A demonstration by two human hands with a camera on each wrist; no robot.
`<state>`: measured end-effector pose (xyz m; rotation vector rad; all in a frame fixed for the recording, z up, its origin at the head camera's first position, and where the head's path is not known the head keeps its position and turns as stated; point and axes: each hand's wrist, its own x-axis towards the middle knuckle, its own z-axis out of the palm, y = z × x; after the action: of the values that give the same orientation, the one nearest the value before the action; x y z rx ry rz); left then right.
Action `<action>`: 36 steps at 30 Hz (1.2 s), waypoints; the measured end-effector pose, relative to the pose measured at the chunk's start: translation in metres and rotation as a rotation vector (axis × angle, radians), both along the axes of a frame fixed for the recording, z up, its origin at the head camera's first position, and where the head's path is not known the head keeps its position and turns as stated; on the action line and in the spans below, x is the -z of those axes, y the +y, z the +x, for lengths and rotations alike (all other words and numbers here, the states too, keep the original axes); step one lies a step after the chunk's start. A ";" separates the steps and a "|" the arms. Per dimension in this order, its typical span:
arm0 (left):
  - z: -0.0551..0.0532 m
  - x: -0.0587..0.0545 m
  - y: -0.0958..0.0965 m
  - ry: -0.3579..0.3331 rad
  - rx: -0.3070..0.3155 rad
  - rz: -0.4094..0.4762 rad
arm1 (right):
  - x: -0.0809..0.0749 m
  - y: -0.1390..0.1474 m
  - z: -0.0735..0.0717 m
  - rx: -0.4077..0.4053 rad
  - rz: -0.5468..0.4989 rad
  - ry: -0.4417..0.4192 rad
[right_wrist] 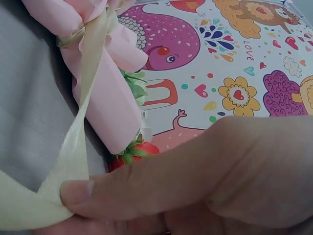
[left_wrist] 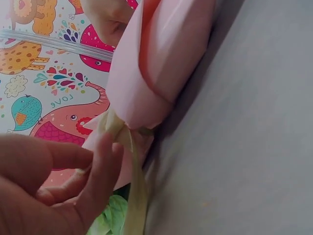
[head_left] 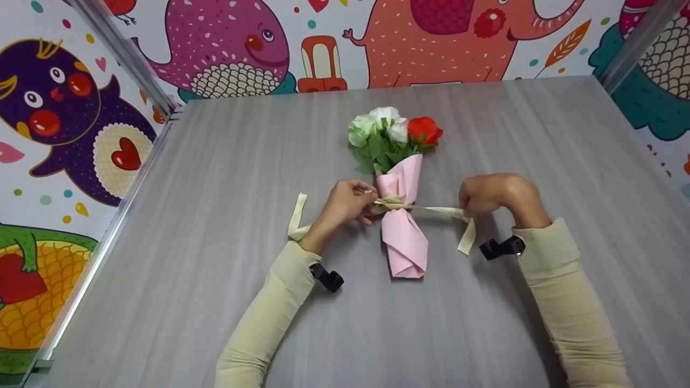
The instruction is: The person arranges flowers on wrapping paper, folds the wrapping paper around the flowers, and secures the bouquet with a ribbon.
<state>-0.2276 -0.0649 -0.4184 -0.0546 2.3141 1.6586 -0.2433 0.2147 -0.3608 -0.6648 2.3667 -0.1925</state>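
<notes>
A bouquet of artificial roses (head_left: 385, 126), white, pale green and red, lies on the table in pink wrapping paper (head_left: 405, 242). Cream ribbon (head_left: 439, 209) is tied round the paper's narrow waist. At the knot, the left hand (head_left: 349, 202) pinches the ribbon between its fingertips; in the left wrist view the fingers (left_wrist: 105, 161) partly cover that spot. One ribbon tail (head_left: 297, 215) extends out past the left wrist. Off to the right, the right hand (head_left: 493, 196) grips the other tail, which runs fairly straight from the knot. Its thumb (right_wrist: 78, 192) presses on the ribbon (right_wrist: 73, 152) in the right wrist view.
The bouquet rests on a grey wood-grain table (head_left: 215, 161). Walls printed with cartoon animals (head_left: 232, 43) stand at the back and sides, with a metal rail (head_left: 108, 242) along the left edge. Black wrist cameras (head_left: 327, 277) sit on both sleeves.
</notes>
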 end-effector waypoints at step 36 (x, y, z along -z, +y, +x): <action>0.011 -0.014 0.019 0.601 0.390 -0.561 | 0.005 -0.003 -0.007 0.119 -0.072 0.119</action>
<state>-0.2163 -0.0459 -0.4045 0.8230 2.9005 0.8718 -0.2506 0.2115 -0.3658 -0.5832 2.5265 -0.2982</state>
